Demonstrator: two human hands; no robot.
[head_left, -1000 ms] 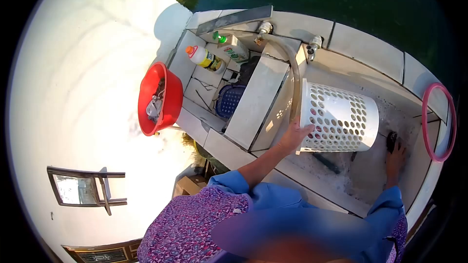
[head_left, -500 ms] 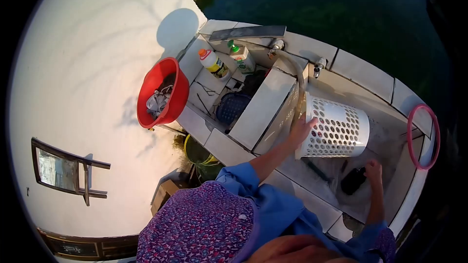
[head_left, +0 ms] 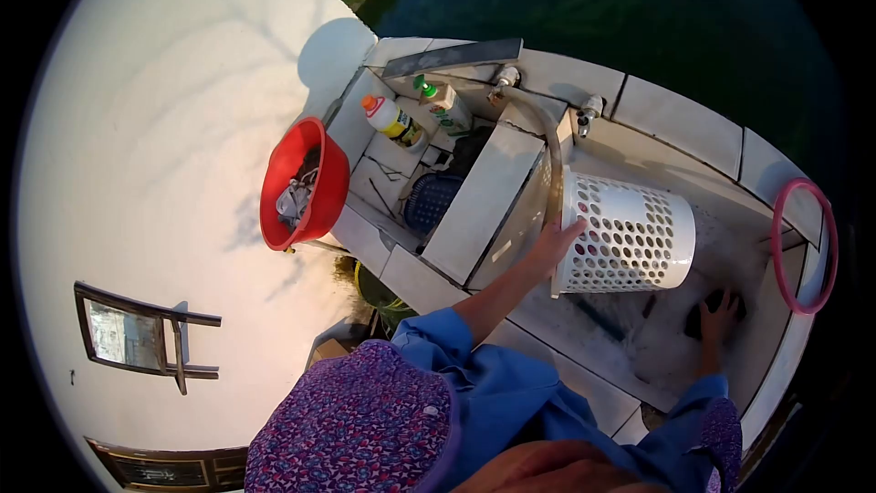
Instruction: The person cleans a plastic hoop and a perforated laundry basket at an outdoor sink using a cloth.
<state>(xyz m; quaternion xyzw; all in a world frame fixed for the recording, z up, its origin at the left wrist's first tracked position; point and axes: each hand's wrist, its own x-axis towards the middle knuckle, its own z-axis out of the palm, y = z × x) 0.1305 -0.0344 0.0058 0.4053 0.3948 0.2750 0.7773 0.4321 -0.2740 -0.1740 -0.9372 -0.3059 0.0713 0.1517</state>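
A white laundry basket (head_left: 673, 242) with round holes lies on its side in the right-hand basin. My left hand (head_left: 561, 245) is closed around its open rim, thumb over the outer wall. Down on the basin floor, my right hand (head_left: 718, 318) has its fingers spread over a dark object (head_left: 693, 321). What that object is I cannot make out, since my hand covers part of it. Wet, foamy basin floor (head_left: 662, 356) shows around it. A dark green stick-like thing (head_left: 600, 319) lies below the basket.
A tap (head_left: 505, 79) feeds a hose (head_left: 555, 141) into the basin; a second tap (head_left: 589, 111) is beside it. A pink ring (head_left: 777, 246) leans on the right rim. Left are bottles (head_left: 394, 121), a blue basket (head_left: 431, 203) and a red tub (head_left: 336, 184) holding cloth.
My right hand has gone from a fist to spread fingers and moved right and lower into the basin. The dark object has shifted right, under it. My left hand stays on the basket.
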